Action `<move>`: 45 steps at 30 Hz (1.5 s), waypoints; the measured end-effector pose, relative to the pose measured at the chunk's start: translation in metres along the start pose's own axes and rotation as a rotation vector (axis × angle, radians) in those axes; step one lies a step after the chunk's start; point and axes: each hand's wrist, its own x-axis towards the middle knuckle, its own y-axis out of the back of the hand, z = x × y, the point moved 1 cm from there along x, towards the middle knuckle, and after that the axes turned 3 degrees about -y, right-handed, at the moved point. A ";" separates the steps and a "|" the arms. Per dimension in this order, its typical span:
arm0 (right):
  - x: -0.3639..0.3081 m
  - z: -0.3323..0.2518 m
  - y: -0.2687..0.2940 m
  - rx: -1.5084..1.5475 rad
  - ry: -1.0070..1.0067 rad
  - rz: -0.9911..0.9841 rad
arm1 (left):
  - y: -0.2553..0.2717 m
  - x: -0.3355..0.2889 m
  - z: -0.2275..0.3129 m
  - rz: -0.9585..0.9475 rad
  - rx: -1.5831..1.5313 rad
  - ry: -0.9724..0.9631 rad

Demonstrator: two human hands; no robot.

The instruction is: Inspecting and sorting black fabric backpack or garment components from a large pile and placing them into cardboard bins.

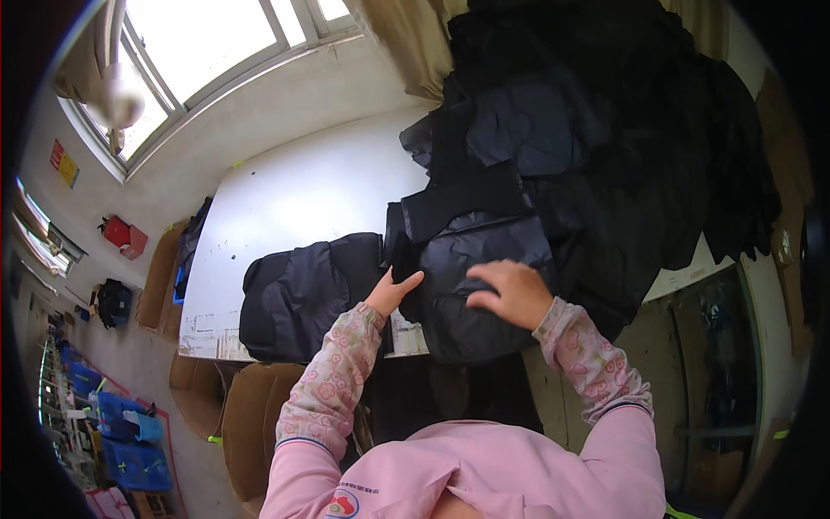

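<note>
A dark, vest-like garment piece (488,246) lies in front of me at the table's near edge, with a smooth panel and matte black parts. At its left side is my left hand (389,294), thumb on top of the fabric edge and the other fingers partly hidden by the cloth; it appears to pinch that edge. My right hand (516,296) hovers over or lightly touches the garment's right half, fingers apart and slightly blurred, holding nothing. Left of my left hand rests a similar dark folded piece (303,294), lying flat near the table edge.
A large heap of black garments (622,130) covers the right side of the white table (303,182) and hangs over its edge. Open cardboard boxes (259,415) stand below the table at left. Blue bins (130,432) sit farther left, and a window (207,43) is behind.
</note>
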 end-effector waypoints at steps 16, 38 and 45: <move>0.019 0.001 -0.004 0.417 0.012 0.176 | -0.043 -0.023 0.107 0.100 0.265 -0.338; -0.001 -0.085 -0.036 0.478 -0.125 0.634 | -0.065 -0.078 0.152 -0.038 -0.435 -0.349; 0.002 -0.064 -0.063 1.138 -0.161 0.025 | -0.060 -0.085 0.136 0.061 -0.490 -0.470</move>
